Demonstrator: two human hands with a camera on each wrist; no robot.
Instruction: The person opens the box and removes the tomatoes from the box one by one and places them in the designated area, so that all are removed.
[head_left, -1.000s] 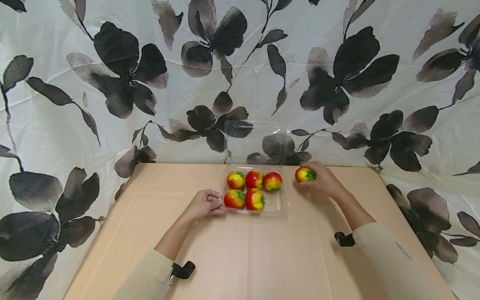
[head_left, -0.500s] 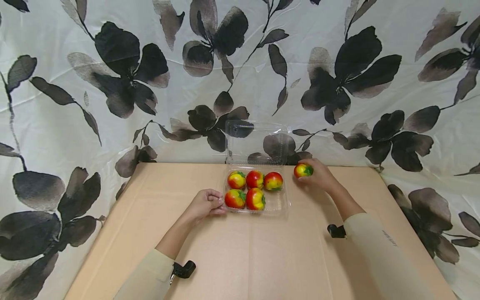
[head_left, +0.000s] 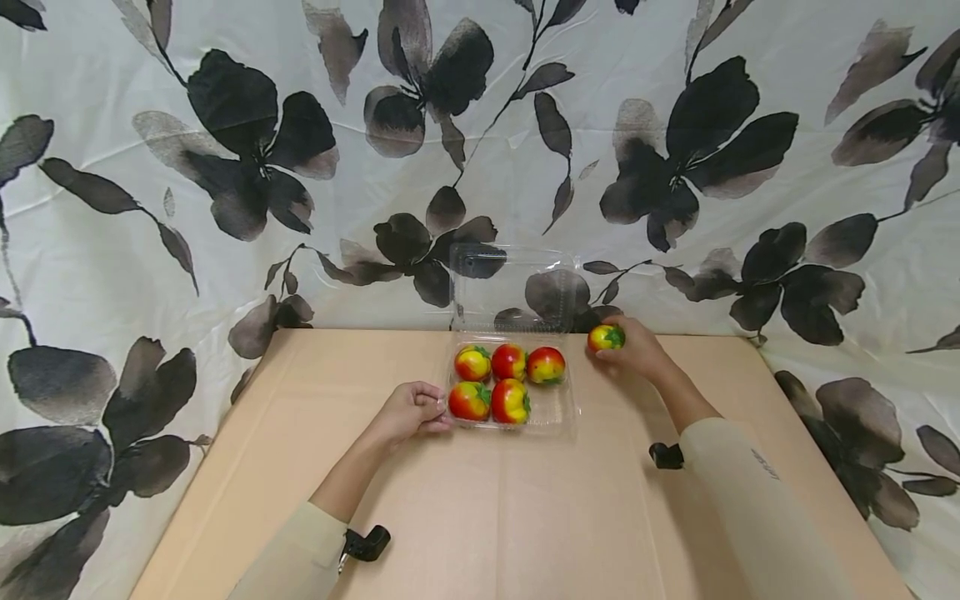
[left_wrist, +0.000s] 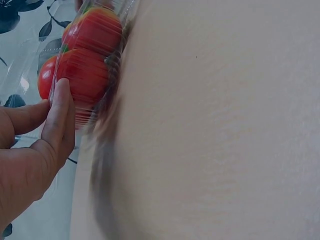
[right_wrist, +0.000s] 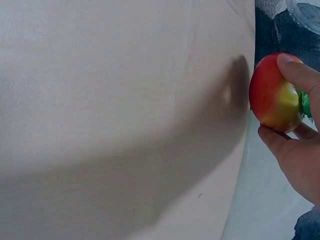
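A clear plastic clamshell container [head_left: 551, 412] stands near the far edge of the table with its lid [head_left: 517, 287] raised behind it. Inside are several red-and-yellow fruits with green tops, such as a fruit [head_left: 545, 364] at the back right; the front right spot holds none. My left hand [head_left: 408, 411] pinches the container's front left edge between thumb and fingers; in the left wrist view two fruits [left_wrist: 82, 75] show through the wall. To the right of the container, my right hand [head_left: 637, 346] grips another such fruit [right_wrist: 275, 95], fingers and thumb round its sides.
The tan tabletop [head_left: 480, 517] extends in front of the container and to both sides. A white cloth with dark flowers [head_left: 540, 125] hangs behind the table's far edge and shows at both sides. Each wrist bears a small black device [head_left: 366, 543].
My right hand has shifted slightly left and away from me with the fruit in its grip. My left hand and the container look unmoved.
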